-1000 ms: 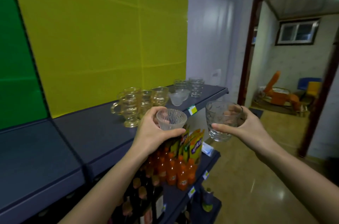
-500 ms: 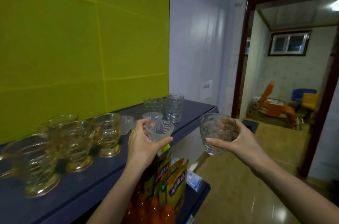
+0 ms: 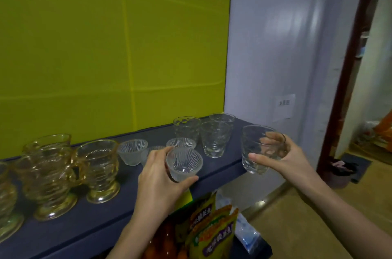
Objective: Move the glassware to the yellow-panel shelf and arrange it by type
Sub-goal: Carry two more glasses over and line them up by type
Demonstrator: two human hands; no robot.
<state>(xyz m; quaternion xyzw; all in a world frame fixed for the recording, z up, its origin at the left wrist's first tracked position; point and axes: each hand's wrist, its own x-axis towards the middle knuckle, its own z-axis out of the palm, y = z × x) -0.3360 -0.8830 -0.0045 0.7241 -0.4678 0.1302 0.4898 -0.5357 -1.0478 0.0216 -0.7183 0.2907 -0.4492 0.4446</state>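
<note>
Left hand (image 3: 158,176) is gripping a ribbed cup (image 3: 184,163) upright above the shelf's (image 3: 106,214) front edge, matching cups (image 3: 132,151) just behind it. Right hand (image 3: 284,157) is holding a tumbler (image 3: 257,148) off the shelf's right end, beside the standing tumblers (image 3: 214,138).

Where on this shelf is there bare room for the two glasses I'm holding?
Bare shelf lies along the front edge right of the amber mugs, and at the right end beside the tumblers. The left end is crowded with mugs; the small cups stand close together.

Wall sign (image 3: 284,107), 3 o'clock: dark characters, unreadable.
Snack packets (image 3: 212,234), 6 o'clock: yellow Chinese characters on purple, illegible.
</note>
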